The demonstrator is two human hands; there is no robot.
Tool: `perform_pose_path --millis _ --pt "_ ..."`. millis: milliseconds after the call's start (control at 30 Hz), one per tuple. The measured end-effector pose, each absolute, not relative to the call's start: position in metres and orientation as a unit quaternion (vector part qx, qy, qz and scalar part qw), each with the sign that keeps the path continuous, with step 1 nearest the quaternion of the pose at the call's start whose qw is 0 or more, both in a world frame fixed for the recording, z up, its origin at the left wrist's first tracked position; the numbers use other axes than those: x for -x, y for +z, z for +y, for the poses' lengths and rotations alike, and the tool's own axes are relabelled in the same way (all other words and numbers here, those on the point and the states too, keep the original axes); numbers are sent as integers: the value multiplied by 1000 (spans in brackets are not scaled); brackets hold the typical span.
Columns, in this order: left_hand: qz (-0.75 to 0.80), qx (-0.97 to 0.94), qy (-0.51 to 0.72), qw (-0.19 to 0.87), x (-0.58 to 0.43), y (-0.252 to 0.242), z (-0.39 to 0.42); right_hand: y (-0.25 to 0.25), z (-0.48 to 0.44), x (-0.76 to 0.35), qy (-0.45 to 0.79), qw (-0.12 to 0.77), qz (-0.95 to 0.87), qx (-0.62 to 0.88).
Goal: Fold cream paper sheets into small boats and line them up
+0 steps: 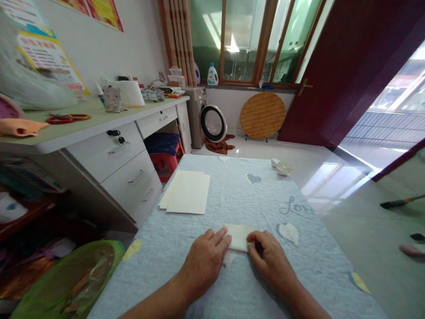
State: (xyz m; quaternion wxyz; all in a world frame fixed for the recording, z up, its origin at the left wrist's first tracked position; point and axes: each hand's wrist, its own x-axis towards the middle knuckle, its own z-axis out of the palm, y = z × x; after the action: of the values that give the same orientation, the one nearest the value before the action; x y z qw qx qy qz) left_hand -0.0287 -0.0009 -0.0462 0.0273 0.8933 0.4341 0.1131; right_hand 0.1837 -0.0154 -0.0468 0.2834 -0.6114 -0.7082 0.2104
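Note:
A small folded piece of cream paper [238, 237] lies on the pale blue quilted tablecloth [232, 199] near its front edge. My left hand [206, 261] presses on the paper's left side with its fingertips. My right hand [268, 257] holds the right side, fingers curled over the edge. Part of the paper is hidden under my fingers. Ahead and to the left lies a stack of cream paper sheets [187, 192]. Two small folded paper shapes [282, 167] sit at the far right corner of the cloth.
A white drawer desk [109, 150] with scissors [68, 118] and clutter runs along the left. A green basin [76, 279] sits low at left. Beyond the table stand a red stool [162, 166] and a washing machine [195, 115]. A shiny tiled floor [365, 230] extends right.

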Motion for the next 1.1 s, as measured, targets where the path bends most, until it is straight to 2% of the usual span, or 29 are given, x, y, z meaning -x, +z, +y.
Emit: perform_pose_path --millis 1100 --pt "441 -890 111 30 28 -44 -2 -46 -16 -184 187 292 -729 590"
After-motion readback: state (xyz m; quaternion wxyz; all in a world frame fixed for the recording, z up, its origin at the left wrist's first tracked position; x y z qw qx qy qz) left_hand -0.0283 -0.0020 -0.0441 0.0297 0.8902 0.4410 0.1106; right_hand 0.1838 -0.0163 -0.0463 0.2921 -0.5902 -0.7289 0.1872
